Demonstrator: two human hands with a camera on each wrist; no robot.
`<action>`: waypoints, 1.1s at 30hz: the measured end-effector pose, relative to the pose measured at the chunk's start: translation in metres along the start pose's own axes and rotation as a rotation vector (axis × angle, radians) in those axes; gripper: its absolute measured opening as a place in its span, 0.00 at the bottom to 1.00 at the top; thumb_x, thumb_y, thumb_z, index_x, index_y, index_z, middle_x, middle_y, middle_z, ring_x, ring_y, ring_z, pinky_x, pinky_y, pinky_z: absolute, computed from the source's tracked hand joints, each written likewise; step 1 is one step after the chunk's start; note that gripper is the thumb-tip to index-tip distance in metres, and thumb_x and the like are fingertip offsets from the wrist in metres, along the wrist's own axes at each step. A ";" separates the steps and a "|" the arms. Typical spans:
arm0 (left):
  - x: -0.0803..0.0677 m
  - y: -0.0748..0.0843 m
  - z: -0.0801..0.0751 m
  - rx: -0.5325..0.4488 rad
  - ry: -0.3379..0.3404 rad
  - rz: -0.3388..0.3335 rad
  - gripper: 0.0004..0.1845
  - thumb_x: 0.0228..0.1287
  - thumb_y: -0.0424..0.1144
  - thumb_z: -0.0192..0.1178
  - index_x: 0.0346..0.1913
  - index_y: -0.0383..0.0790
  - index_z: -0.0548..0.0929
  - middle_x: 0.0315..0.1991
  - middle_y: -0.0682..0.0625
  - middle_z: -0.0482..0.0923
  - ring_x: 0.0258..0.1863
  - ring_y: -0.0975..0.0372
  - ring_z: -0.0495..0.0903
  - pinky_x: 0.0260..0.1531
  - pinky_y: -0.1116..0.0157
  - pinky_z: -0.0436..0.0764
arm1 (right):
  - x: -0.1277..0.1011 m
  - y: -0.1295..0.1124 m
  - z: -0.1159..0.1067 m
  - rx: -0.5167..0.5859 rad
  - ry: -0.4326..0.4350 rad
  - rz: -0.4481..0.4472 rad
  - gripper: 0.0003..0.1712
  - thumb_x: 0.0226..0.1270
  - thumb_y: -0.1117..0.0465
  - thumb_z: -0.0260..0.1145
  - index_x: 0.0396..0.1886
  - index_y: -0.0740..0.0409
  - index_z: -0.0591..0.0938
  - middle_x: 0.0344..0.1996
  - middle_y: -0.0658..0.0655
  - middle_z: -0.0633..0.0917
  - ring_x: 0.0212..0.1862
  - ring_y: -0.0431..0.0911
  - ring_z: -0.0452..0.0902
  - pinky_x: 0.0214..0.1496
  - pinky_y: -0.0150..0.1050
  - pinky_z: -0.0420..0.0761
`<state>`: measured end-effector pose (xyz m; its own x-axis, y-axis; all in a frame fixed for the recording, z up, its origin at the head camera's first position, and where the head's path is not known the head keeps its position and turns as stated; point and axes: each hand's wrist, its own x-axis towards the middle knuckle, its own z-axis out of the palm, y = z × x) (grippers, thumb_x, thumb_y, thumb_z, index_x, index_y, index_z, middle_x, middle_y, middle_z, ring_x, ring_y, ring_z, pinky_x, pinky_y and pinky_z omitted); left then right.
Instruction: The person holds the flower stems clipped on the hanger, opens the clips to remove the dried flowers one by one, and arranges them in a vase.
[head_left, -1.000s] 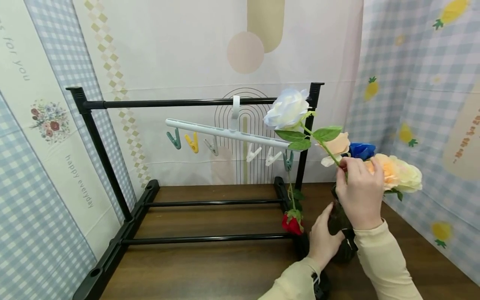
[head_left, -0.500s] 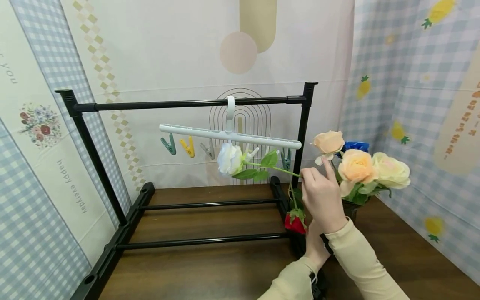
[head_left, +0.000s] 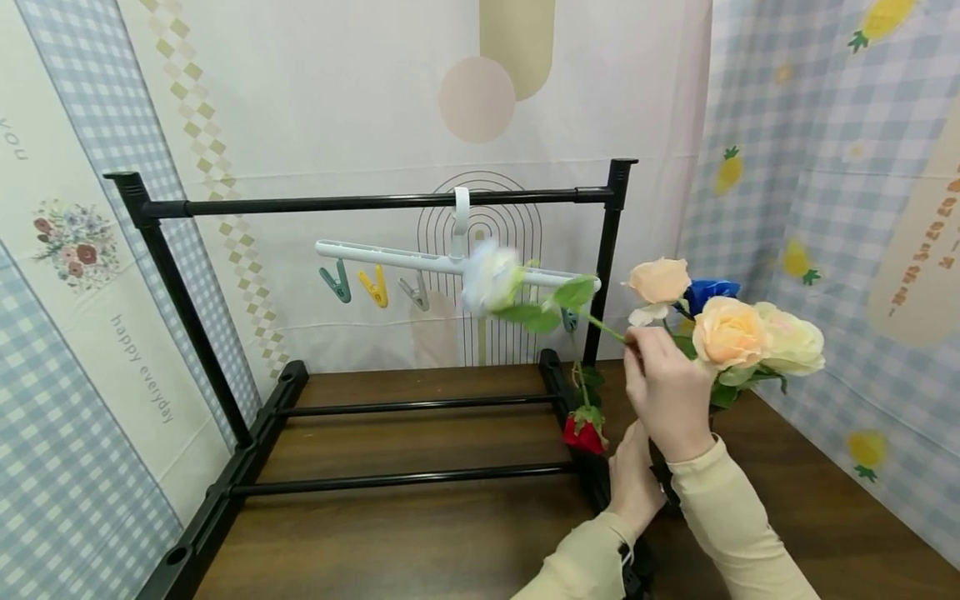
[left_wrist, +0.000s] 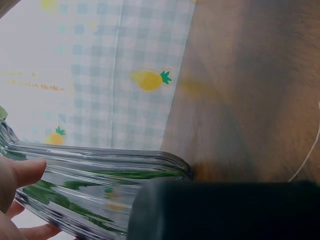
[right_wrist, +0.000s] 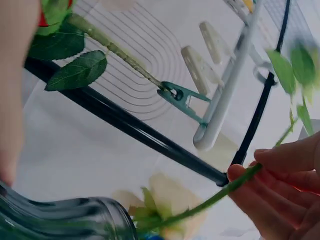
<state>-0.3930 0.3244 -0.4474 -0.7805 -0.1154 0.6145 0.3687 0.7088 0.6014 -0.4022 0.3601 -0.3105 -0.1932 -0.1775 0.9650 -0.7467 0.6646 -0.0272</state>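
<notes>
My right hand pinches the green stem of a pale blue-white rose between thumb and fingers. The bloom is blurred and leans left, overlapping the hanger in the head view. In the right wrist view the stem's lower part runs to the mouth of a ribbed clear glass vase. Around that vase my left hand curls its thumb and fingers, low beside the rack. Peach roses, a cream rose and a blue flower rise out of the vase, right of my right hand.
A light blue hanger hangs from the black rack's top bar. Several clips dangle from it, including a yellow one. The teal clip at its right end holds a red rose upside down. Patterned cloth surrounds the wooden table.
The pale blue-white rose tipped from upright to leaning left as my right hand moved left, then shifted slightly up and right. My left hand stays low at the vase.
</notes>
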 end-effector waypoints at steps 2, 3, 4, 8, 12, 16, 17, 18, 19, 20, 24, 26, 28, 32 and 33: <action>0.003 0.005 -0.001 -0.039 -0.052 -0.096 0.38 0.49 0.24 0.64 0.64 0.56 0.71 0.58 0.55 0.79 0.39 0.62 0.83 0.29 0.71 0.76 | 0.004 0.004 -0.004 0.032 0.014 0.032 0.06 0.58 0.74 0.66 0.36 0.67 0.82 0.30 0.64 0.84 0.26 0.55 0.81 0.21 0.50 0.76; 0.004 0.006 0.000 -0.063 -0.067 -0.140 0.41 0.49 0.23 0.63 0.66 0.57 0.70 0.59 0.55 0.78 0.40 0.62 0.83 0.30 0.71 0.76 | 0.006 0.007 -0.007 0.047 0.015 0.050 0.06 0.58 0.74 0.66 0.36 0.68 0.81 0.31 0.65 0.84 0.27 0.56 0.81 0.23 0.51 0.76; 0.005 0.007 0.001 -0.082 -0.076 -0.174 0.41 0.50 0.23 0.63 0.67 0.59 0.69 0.60 0.55 0.78 0.41 0.62 0.83 0.31 0.71 0.77 | 0.007 0.009 -0.009 0.055 0.014 0.069 0.06 0.58 0.74 0.66 0.36 0.69 0.81 0.31 0.66 0.84 0.28 0.57 0.81 0.24 0.51 0.77; 0.007 0.009 0.003 -0.124 -0.087 -0.253 0.41 0.54 0.30 0.66 0.69 0.64 0.67 0.61 0.57 0.77 0.51 0.61 0.82 0.41 0.64 0.81 | 0.008 0.021 -0.015 0.055 -0.018 0.132 0.07 0.58 0.73 0.67 0.36 0.70 0.80 0.31 0.67 0.83 0.31 0.59 0.82 0.27 0.53 0.77; 0.006 0.011 0.003 -0.120 -0.101 -0.273 0.37 0.60 0.44 0.67 0.70 0.67 0.64 0.63 0.59 0.75 0.57 0.61 0.79 0.52 0.53 0.78 | 0.003 0.029 -0.017 0.028 -0.045 0.164 0.07 0.59 0.72 0.67 0.36 0.71 0.79 0.30 0.68 0.83 0.32 0.60 0.82 0.28 0.55 0.77; 0.004 0.011 0.004 -0.127 -0.094 -0.267 0.37 0.60 0.51 0.67 0.70 0.68 0.63 0.64 0.59 0.74 0.60 0.60 0.78 0.55 0.48 0.75 | 0.003 0.033 -0.020 0.039 -0.029 0.188 0.07 0.58 0.74 0.67 0.35 0.72 0.78 0.30 0.69 0.82 0.32 0.61 0.81 0.31 0.54 0.77; 0.004 0.011 0.005 -0.129 -0.090 -0.262 0.36 0.60 0.50 0.67 0.70 0.67 0.63 0.64 0.59 0.74 0.60 0.60 0.78 0.56 0.48 0.75 | 0.003 0.034 -0.021 0.042 -0.019 0.193 0.07 0.58 0.74 0.67 0.35 0.72 0.78 0.31 0.69 0.83 0.32 0.62 0.82 0.31 0.53 0.76; 0.004 0.010 0.005 -0.131 -0.087 -0.256 0.36 0.60 0.50 0.67 0.70 0.67 0.63 0.64 0.59 0.74 0.60 0.60 0.78 0.56 0.48 0.76 | 0.004 0.035 -0.022 0.047 -0.005 0.198 0.07 0.59 0.74 0.67 0.36 0.72 0.79 0.31 0.69 0.83 0.32 0.62 0.82 0.32 0.49 0.76; 0.003 0.010 0.005 -0.133 -0.084 -0.252 0.36 0.61 0.49 0.66 0.70 0.67 0.63 0.64 0.58 0.74 0.59 0.60 0.78 0.55 0.49 0.76 | 0.005 0.035 -0.024 0.052 0.009 0.205 0.07 0.59 0.74 0.67 0.36 0.73 0.79 0.31 0.70 0.83 0.32 0.62 0.82 0.32 0.43 0.75; 0.003 0.010 0.005 -0.137 -0.084 -0.251 0.36 0.61 0.49 0.66 0.71 0.67 0.63 0.64 0.58 0.74 0.59 0.60 0.78 0.56 0.50 0.76 | 0.007 0.036 -0.025 0.058 0.025 0.210 0.07 0.59 0.74 0.67 0.36 0.73 0.79 0.31 0.70 0.83 0.32 0.62 0.82 0.32 0.37 0.74; 0.003 0.009 0.004 -0.174 -0.104 -0.267 0.36 0.62 0.47 0.66 0.71 0.68 0.62 0.65 0.58 0.73 0.60 0.60 0.77 0.57 0.50 0.76 | 0.012 0.036 -0.031 0.069 0.065 0.221 0.08 0.60 0.72 0.67 0.37 0.74 0.80 0.31 0.71 0.84 0.31 0.63 0.83 0.35 0.17 0.62; 0.003 0.009 0.003 -0.191 -0.115 -0.282 0.36 0.62 0.47 0.65 0.70 0.70 0.62 0.65 0.59 0.73 0.62 0.60 0.76 0.58 0.48 0.74 | 0.014 0.036 -0.032 0.074 0.069 0.221 0.08 0.60 0.72 0.67 0.37 0.75 0.80 0.32 0.71 0.84 0.31 0.64 0.83 0.37 0.13 0.59; 0.003 0.009 0.003 -0.196 -0.118 -0.288 0.36 0.62 0.47 0.65 0.70 0.70 0.62 0.65 0.59 0.73 0.62 0.61 0.75 0.58 0.47 0.73 | 0.015 0.037 -0.033 0.068 0.061 0.222 0.09 0.60 0.72 0.68 0.37 0.75 0.80 0.32 0.72 0.84 0.31 0.64 0.83 0.38 0.12 0.58; 0.003 0.009 0.004 -0.175 -0.098 -0.268 0.36 0.61 0.48 0.66 0.70 0.70 0.62 0.64 0.59 0.73 0.61 0.61 0.76 0.56 0.46 0.73 | 0.010 0.039 -0.029 0.059 0.006 0.231 0.10 0.59 0.74 0.67 0.40 0.75 0.80 0.31 0.72 0.84 0.30 0.63 0.83 0.34 0.27 0.75; 0.003 0.009 0.004 -0.166 -0.091 -0.261 0.36 0.61 0.48 0.66 0.70 0.69 0.62 0.64 0.58 0.74 0.60 0.61 0.77 0.56 0.46 0.74 | 0.008 0.039 -0.028 0.053 -0.011 0.238 0.10 0.59 0.74 0.66 0.41 0.74 0.80 0.31 0.72 0.84 0.30 0.63 0.83 0.32 0.35 0.78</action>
<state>-0.3943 0.3336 -0.4424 -0.8989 -0.2103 0.3843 0.2211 0.5395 0.8124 -0.4155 0.4049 -0.2966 -0.3743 -0.0281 0.9269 -0.7115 0.6497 -0.2676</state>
